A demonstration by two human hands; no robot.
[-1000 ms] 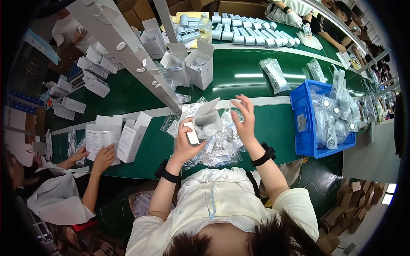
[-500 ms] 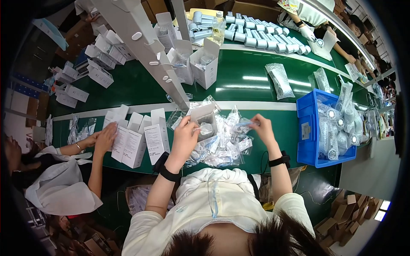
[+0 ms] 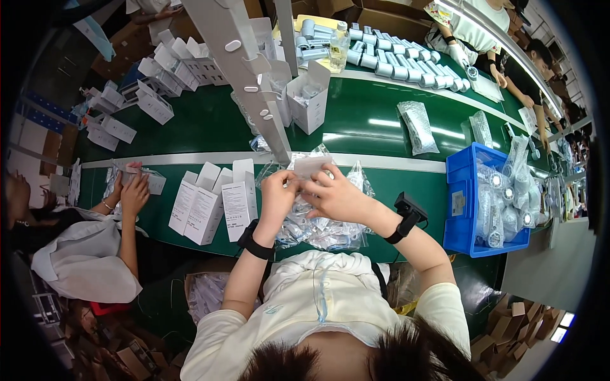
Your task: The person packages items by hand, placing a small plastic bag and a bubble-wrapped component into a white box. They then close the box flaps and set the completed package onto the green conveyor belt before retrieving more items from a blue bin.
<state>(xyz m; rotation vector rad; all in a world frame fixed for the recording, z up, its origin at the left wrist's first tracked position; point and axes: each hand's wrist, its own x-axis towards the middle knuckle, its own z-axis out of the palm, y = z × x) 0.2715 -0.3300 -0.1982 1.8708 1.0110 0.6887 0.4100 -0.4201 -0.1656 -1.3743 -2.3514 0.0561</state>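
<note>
A small white carton (image 3: 311, 166) with its flap raised is between my hands, over a heap of clear plastic bags (image 3: 327, 232) with small parts in them. My left hand (image 3: 277, 195) grips the carton's left side, fingers bent against it. Across the carton's mouth reaches my right hand (image 3: 337, 198), its fingers curled at the opening. Whatever those fingers hold is hidden behind them. Most of the carton's body is covered by my hands. Just left of my left hand stand printed white boxes (image 3: 238, 203) with open flaps.
A blue crate (image 3: 462, 238) of bubble-wrapped devices stands at the right. A bubble-wrapped package (image 3: 417, 127) lies on the green surface beyond the ledge. A slanted metal post (image 3: 254, 82) rises before me. A co-worker's hands (image 3: 132, 190) hold a white box (image 3: 154, 183) at the left.
My right hand has moved left from beside the heap, where it held a small clear bag, to the carton's mouth. The co-worker's hands have left the standing boxes and now hold another.
</note>
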